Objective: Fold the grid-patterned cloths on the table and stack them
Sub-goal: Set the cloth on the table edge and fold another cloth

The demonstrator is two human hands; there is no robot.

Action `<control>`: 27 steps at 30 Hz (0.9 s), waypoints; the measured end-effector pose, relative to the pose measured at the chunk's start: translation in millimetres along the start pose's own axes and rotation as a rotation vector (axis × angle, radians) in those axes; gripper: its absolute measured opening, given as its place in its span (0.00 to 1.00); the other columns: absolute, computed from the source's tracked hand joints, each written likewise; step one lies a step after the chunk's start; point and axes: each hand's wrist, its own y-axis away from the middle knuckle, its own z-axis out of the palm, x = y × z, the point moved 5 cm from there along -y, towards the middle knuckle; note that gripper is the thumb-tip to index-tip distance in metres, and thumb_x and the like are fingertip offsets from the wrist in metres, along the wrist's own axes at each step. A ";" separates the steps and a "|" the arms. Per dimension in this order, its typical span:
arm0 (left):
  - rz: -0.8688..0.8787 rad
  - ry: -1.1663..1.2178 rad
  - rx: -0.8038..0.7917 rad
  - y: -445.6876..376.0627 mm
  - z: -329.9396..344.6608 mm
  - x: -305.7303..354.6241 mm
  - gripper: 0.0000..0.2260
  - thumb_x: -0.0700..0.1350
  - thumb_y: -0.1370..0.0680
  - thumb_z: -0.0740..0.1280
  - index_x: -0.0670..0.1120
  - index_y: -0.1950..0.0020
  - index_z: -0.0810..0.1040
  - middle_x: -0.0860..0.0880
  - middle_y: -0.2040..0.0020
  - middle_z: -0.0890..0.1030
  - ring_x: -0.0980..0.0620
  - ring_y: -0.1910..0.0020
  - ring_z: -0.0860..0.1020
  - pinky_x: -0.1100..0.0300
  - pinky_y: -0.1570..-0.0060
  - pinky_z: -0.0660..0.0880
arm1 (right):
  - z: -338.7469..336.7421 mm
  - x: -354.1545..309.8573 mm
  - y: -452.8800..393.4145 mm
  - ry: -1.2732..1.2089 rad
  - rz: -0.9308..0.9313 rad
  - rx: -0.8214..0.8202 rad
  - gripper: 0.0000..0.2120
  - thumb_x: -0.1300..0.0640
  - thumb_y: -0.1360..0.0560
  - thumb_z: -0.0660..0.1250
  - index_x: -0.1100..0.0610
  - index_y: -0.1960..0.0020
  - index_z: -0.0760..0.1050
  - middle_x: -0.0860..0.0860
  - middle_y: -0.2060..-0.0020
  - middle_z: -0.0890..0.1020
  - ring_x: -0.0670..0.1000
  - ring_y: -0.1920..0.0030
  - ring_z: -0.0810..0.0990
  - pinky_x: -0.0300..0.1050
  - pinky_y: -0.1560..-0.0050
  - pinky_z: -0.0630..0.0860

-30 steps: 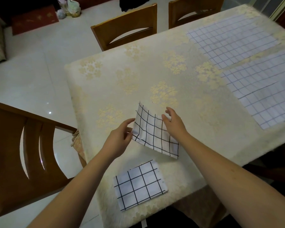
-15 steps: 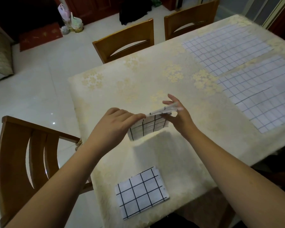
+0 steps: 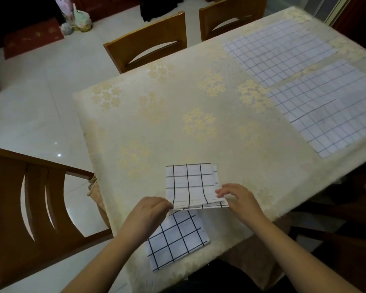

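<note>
Head view: four grid cloths on the cream floral surface (image 3: 156,127). Two lie flat far right (image 3: 279,51) (image 3: 330,106), one folded square (image 3: 178,240) at the near edge. Left hand (image 3: 148,214) and right hand (image 3: 239,197) fingers pinch the layered folded cloth (image 3: 190,185) just beyond it. Three wooden chairs.

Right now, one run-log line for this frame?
phase: stacking | left hand pinches folded cloth near corner | right hand holds right edge | stacked cloth below | two unfolded cloths far right

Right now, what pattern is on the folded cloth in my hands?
White with a black grid, clearest in the head view: the folded cloth, held by the left hand and right hand.
</note>
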 end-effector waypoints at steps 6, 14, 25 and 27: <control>-0.338 0.250 -0.074 7.0 15.3 -12.2 0.07 0.42 0.24 0.72 0.52 0.48 0.82 0.59 0.53 0.83 0.62 0.54 0.78 0.78 0.53 0.67 | 14.2 15.3 13.2 -0.016 0.114 -0.096 0.15 0.62 0.25 0.69 0.40 0.55 0.78 0.40 0.53 0.83 0.41 0.49 0.80 0.35 0.48 0.74; -0.643 0.420 0.051 -27.2 20.1 -44.3 0.10 0.48 0.21 0.67 0.54 0.40 0.76 0.56 0.56 0.81 0.60 0.56 0.79 0.68 0.59 0.73 | 16.3 9.6 -8.6 -0.171 0.201 -0.010 0.07 0.53 0.25 0.71 0.46 0.48 0.77 0.40 0.54 0.82 0.37 0.54 0.80 0.33 0.53 0.75; -1.119 0.534 -0.012 -15.5 69.0 -75.8 0.15 0.51 0.21 0.67 0.43 0.39 0.77 0.49 0.52 0.82 0.50 0.54 0.80 0.57 0.54 0.74 | 25.4 21.4 -28.1 -0.307 0.332 0.124 0.25 0.57 0.23 0.69 0.51 0.29 0.66 0.47 0.44 0.79 0.41 0.48 0.78 0.29 0.54 0.73; -1.101 0.500 -0.049 -18.6 71.6 -70.5 0.12 0.49 0.22 0.69 0.44 0.42 0.76 0.50 0.56 0.79 0.52 0.57 0.77 0.59 0.56 0.70 | 27.1 20.4 -26.8 -0.284 0.325 0.133 0.24 0.58 0.23 0.69 0.52 0.29 0.66 0.47 0.43 0.78 0.40 0.48 0.77 0.28 0.55 0.71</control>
